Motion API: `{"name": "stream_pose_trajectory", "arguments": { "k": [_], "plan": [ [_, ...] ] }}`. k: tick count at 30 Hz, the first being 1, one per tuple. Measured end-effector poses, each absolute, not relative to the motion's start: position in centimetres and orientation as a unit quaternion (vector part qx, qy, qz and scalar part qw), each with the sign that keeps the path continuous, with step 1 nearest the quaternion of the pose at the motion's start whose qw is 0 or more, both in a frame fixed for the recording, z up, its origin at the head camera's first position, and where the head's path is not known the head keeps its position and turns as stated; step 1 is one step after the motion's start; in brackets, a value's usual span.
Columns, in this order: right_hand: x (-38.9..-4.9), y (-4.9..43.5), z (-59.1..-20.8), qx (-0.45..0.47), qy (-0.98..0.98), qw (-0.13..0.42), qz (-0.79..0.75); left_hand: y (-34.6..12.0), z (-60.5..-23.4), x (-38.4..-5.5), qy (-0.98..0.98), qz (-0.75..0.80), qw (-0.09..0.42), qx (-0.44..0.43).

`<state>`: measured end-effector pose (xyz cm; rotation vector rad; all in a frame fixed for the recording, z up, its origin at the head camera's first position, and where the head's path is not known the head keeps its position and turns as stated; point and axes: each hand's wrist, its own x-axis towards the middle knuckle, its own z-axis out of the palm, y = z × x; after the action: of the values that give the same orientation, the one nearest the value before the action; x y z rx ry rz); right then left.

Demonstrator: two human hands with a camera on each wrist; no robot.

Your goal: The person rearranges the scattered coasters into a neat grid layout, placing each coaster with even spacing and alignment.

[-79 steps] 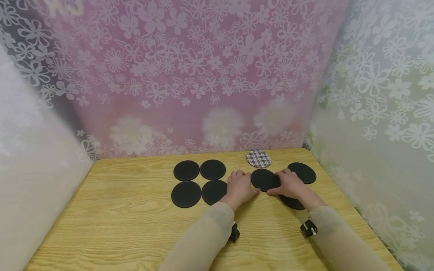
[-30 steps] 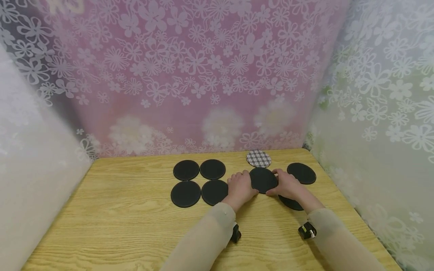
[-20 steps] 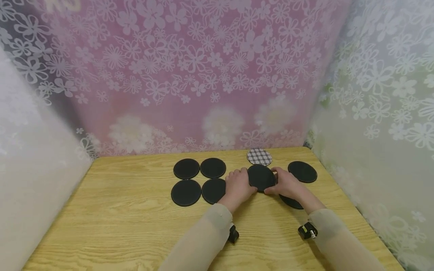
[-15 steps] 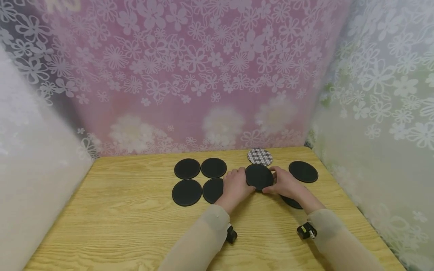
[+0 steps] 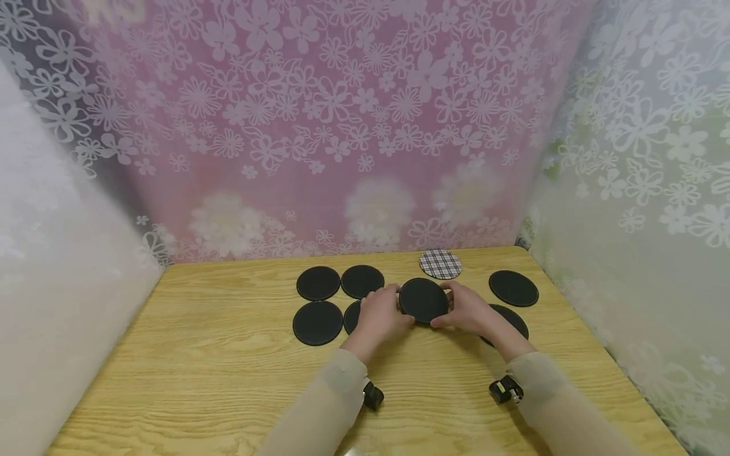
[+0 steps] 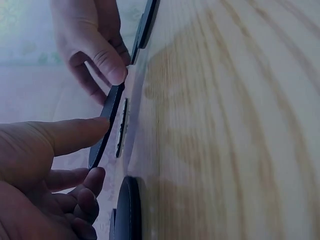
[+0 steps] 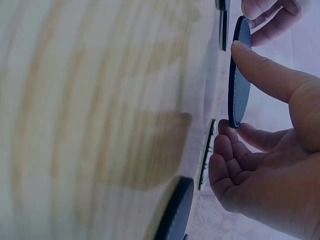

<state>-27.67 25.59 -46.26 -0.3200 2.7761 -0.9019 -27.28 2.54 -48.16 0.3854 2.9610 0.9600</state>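
Note:
In the head view a round black coaster (image 5: 423, 300) is held between my two hands, raised off the wooden table. My left hand (image 5: 379, 315) pinches its left edge, thumb at the near side and fingers at the far side. The opposite edge is gripped the same way by my right hand (image 5: 470, 309). Both wrist views show the coaster (image 7: 242, 82) nearly edge-on, apart from the tabletop. Behind it lies a plaid coaster (image 5: 441, 264). My left hand partly covers one black coaster (image 5: 352, 315), and my right hand and wrist overlap another black coaster (image 5: 511, 320).
Left of the hands, more black coasters (image 5: 317, 323) lie close together in a two-by-two block. Another black coaster (image 5: 513, 288) lies at the far right. Floral cloth (image 5: 365, 126) hangs behind the table (image 5: 217, 354) and along both sides.
Both hands have lifted the black coaster and carried it left, away from the black coasters on the right. The near right coaster shows more now, while my left hand covers more of the block.

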Motion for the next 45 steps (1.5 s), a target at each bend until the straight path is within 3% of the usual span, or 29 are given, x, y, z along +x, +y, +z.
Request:
{"name": "stream_pose_trajectory", "arguments": {
  "k": [7, 14, 20, 32, 45],
  "plan": [
    [-27.7, 24.4, -46.7, -0.109, 0.939, 0.100, -0.311, 0.9, -50.6, -28.5, 0.926, 0.354, -0.004, 0.130],
    [-27.5, 23.6, -46.7, -0.103, 0.943, 0.104, -0.300, 0.4, -48.3, -26.9, 0.936, 0.332, 0.011, 0.117],
    [-27.4, 23.3, -46.6, -0.101, 0.953, 0.097, -0.269, 0.2, -51.9, -28.8, 0.931, 0.341, -0.006, 0.131],
    [-27.2, 23.4, -46.2, -0.096, 0.964, 0.101, -0.228, 0.2, -48.2, -26.5, 0.943, 0.305, 0.021, 0.133],
    [-27.1, 23.7, -46.1, -0.116, 0.960, 0.124, -0.224, 0.2, -49.3, -27.1, 0.942, 0.303, 0.026, 0.145]
  ]
}}
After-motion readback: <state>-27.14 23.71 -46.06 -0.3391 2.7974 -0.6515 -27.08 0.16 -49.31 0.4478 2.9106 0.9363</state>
